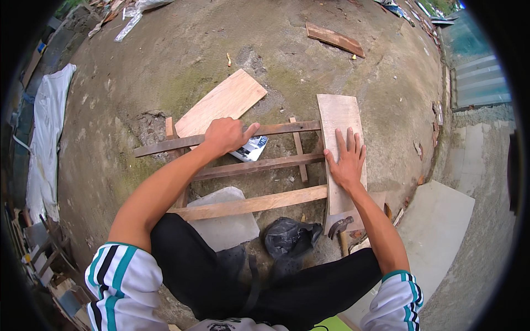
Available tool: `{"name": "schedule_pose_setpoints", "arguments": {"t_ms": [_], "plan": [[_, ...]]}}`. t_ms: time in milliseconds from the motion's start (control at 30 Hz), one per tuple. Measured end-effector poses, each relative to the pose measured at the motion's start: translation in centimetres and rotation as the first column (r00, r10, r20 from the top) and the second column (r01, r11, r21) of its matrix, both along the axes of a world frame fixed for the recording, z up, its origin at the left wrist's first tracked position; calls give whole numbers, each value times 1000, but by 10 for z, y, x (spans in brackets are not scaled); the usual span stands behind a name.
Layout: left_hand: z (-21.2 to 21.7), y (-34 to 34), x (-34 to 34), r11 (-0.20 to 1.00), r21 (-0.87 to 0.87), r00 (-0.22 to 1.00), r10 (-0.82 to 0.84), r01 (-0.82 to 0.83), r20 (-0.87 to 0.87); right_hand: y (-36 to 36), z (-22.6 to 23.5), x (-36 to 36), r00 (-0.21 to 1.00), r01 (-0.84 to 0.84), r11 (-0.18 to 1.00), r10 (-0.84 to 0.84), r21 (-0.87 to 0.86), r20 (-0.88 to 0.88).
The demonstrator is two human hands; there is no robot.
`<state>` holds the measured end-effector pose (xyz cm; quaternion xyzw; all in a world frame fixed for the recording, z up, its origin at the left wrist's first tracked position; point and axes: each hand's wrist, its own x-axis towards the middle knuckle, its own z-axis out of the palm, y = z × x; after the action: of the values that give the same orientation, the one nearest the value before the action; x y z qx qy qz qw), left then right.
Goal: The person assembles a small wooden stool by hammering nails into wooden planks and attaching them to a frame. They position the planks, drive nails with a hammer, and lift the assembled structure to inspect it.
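Note:
A low frame of wooden slats lies before me on the rough ground. My left hand [225,135] is closed around its far dark slat [287,128], the thumb lying along the wood. On the right, my right hand [346,160] rests flat with spread fingers on a pale board [339,109] that lies across the slat ends. A middle dark slat [259,166] and a lighter near slat [254,205] run beneath my arms. Close to my right forearm is a claw hammer [340,225], its handle partly hidden. Beyond my left hand lies a loose pale board [223,101].
A black plastic bag [291,237] sits between my knees, beside a grey flat slab [232,229]. A blue-and-white packet [251,149] shows under the slats. Farther off lies a brown plank [335,39]. White sheeting [48,143] is at left; a large grey sheet [436,237] leans at right.

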<state>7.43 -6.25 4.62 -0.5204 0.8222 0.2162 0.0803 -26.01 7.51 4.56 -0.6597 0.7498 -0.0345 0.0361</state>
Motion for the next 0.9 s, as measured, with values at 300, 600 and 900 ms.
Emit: {"name": "schedule_pose_setpoints", "arguments": {"t_ms": [300, 600, 900], "plan": [[0, 5, 2, 997, -74, 998, 5, -9, -56, 2, -6, -3, 1000, -24, 999, 23, -41, -21], [-6, 10, 13, 995, -96, 998, -7, 1, -62, 5, -14, -5, 1000, -17, 996, 16, -86, -19], [-10, 17, 12, 993, -120, 993, 6, -21, -121, 9, -24, -5, 999, -27, 989, 23, -144, -26]]}}
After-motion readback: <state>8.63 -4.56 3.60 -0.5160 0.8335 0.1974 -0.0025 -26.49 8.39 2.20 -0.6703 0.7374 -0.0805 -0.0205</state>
